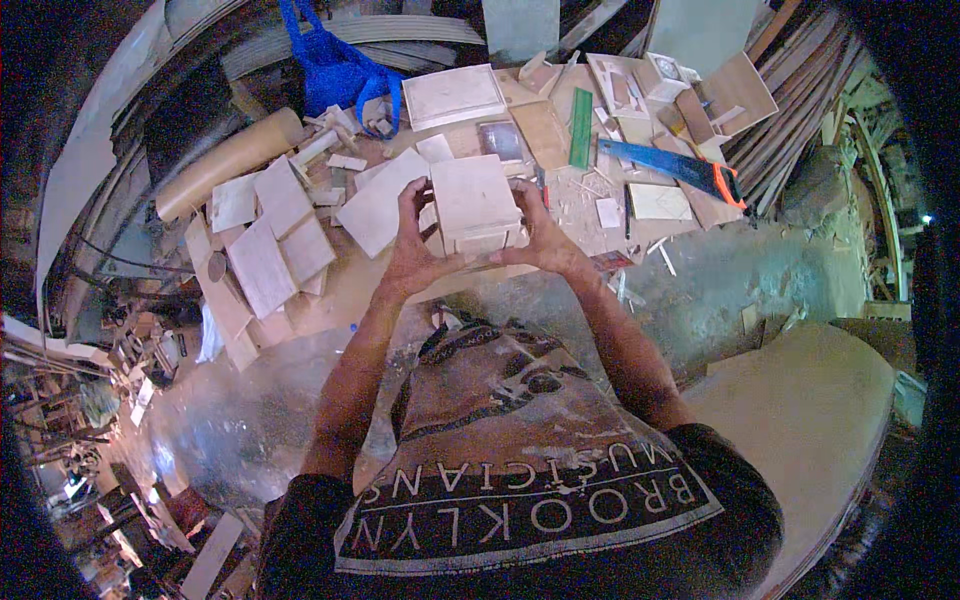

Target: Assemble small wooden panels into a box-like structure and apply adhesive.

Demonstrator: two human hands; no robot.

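Between my two hands is a small pale wooden box (474,192) with a flat square top, over the near edge of the worktable. My left hand (413,250) grips its left side, thumb low at the front and fingers up along the side. On the opposite side my right hand (545,238) holds it the same way, its fingers partly hidden behind the box. A narrow gap shows below the top panel at the front. Just left of the box lies a pale flat board (383,205), and a dark square piece (501,142) lies behind it.
A blue-bladed handsaw (665,160) with an orange and black handle lies at the right, beside a green ruler (581,128). Several thin boards (262,268) overlap at the left, near a cardboard tube (230,163). A blue bag (335,68) and an open wooden box (740,95) stand farther back.
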